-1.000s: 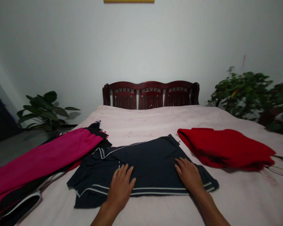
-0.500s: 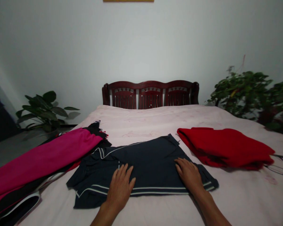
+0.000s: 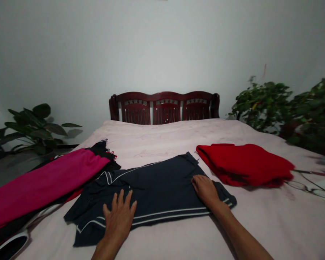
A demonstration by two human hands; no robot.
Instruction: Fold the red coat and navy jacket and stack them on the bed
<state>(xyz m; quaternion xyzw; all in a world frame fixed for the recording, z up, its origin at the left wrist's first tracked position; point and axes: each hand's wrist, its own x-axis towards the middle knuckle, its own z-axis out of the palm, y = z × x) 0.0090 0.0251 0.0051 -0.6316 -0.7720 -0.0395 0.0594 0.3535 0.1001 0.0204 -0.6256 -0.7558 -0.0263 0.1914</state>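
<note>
A dark navy garment (image 3: 162, 191) with white piping lies spread flat on the bed in front of me; its exact kind is unclear. My left hand (image 3: 119, 213) rests on its lower left part, palm down with the fingers spread. Near the right end, my right hand (image 3: 206, 189) is on the cloth with its fingers bent and drawn together, seemingly gripping the fabric. The fingertips of that hand are partly hidden.
Left of the garment lies a pile of clothes with a magenta piece (image 3: 51, 177) on top. A folded red cloth (image 3: 243, 164) sits to the right, with eyeglasses (image 3: 308, 188) beside it. Beyond the pink bedsheet (image 3: 162, 141) stands a dark wooden headboard (image 3: 165, 108).
My left hand has slid left and spread its fingers wider. The fingers of my right hand have curled in from a flatter pose. The whole view has shifted slightly.
</note>
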